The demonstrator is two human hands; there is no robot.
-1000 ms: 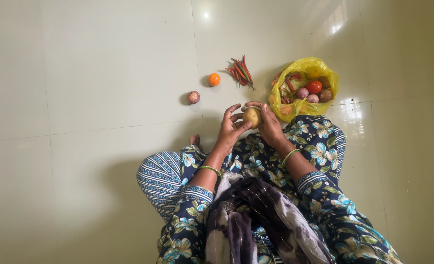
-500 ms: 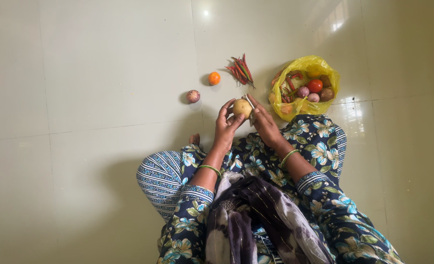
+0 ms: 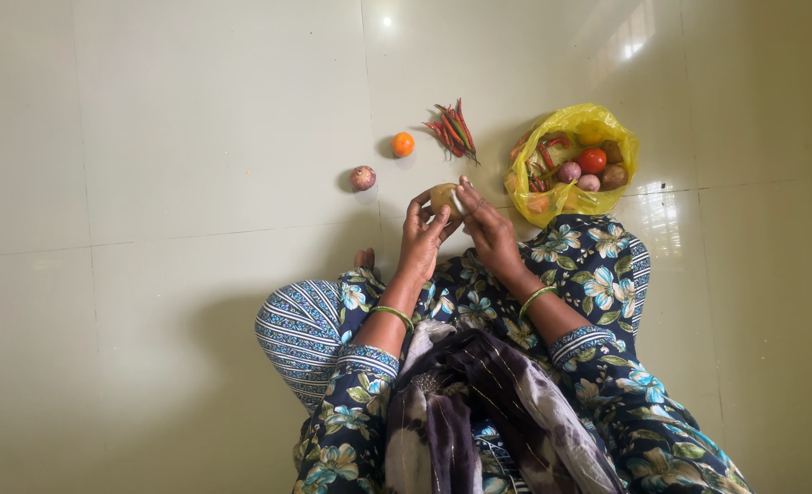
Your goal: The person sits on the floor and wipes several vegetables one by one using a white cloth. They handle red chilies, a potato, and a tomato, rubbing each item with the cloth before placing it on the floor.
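Together, left hand (image 3: 421, 240) and right hand (image 3: 486, 229) clasp one potato (image 3: 442, 197), one orange tomato (image 3: 403, 144), one onion (image 3: 362, 177), one yellow bag (image 3: 607, 123)

Just one package here: a crumpled yellow plastic bag (image 3: 578, 123) on the pale tiled floor (image 3: 195, 137), mouth open, lumpy and roundish, red and brownish produce inside. No labels, signs, screens.

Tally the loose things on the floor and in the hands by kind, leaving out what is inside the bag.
Potato, held by left hand and right hand: 1
Onion: 1
Orange tomato: 1
Chilli bunch: 1
Yellow bag: 1
Total: 5
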